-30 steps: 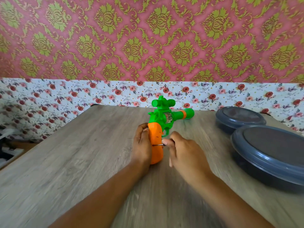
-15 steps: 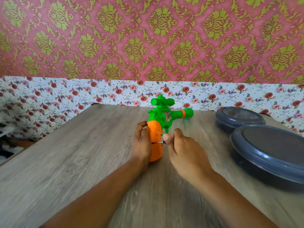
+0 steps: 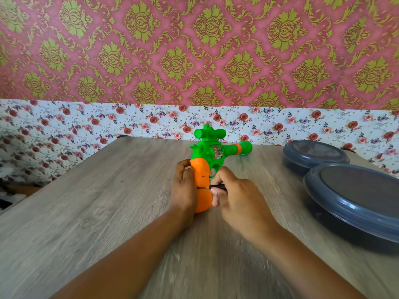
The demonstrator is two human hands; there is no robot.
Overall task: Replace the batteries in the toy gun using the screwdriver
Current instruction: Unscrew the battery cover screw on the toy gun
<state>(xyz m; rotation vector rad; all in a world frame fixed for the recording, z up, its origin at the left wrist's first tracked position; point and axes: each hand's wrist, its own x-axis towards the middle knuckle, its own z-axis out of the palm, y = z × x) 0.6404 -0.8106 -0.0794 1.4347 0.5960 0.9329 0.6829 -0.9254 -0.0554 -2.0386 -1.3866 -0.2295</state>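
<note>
Wood-grain surface (image 3: pixel 90 212) carries toy gun (image 3: pixel 207 156), standing on its orange grip betw. both hands. Right hand (image 3: pixel 235 197) has rolled since 0.5 s ago, so prob. mid screw-turn; fingers pinch screwdriver (image 3: pixel 212 186), tip on grip. Left hand (image 3: pixel 183 186) fingers wrap grip's far side.

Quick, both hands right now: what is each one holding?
Left hand: closed around the toy gun's orange grip.
Right hand: closed on the screwdriver, tip against the grip.
</note>
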